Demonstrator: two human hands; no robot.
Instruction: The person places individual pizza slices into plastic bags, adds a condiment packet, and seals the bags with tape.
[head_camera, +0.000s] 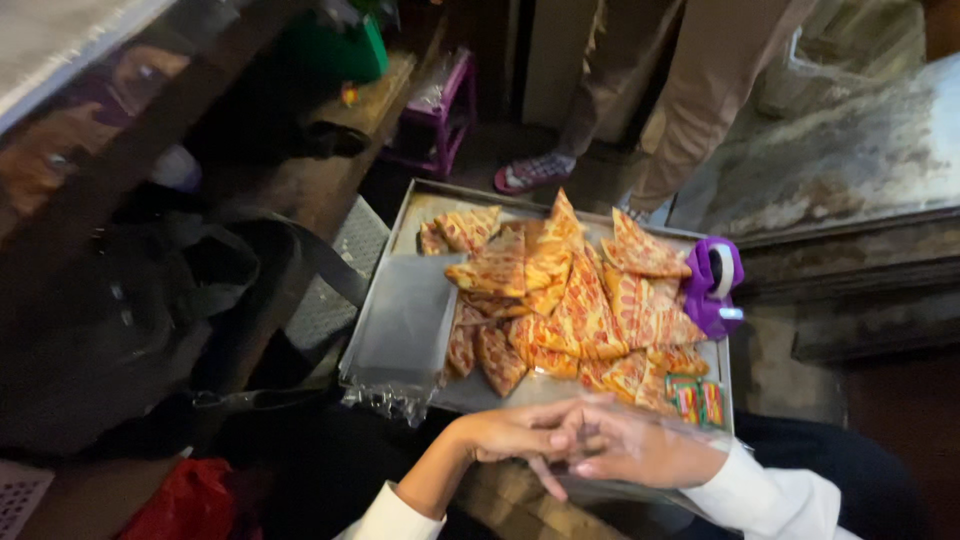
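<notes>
Though it's dim, both hands, left hand and right hand, pinch one clear plastic bag at the near edge of the metal tray. Bag's thin, light, limp, slippery; best held at the mouth. Contents unclear w/ glare. Triangular orange packets are piled beyond; purple tape dispenser at right.

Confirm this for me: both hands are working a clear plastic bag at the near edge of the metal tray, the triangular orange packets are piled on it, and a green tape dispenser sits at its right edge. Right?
Not quite. The tape dispenser is purple, not green, as the head view shows. The rest holds: left hand and right hand work the clear plastic bag at the metal tray, with the triangular orange packets piled on it.
</notes>
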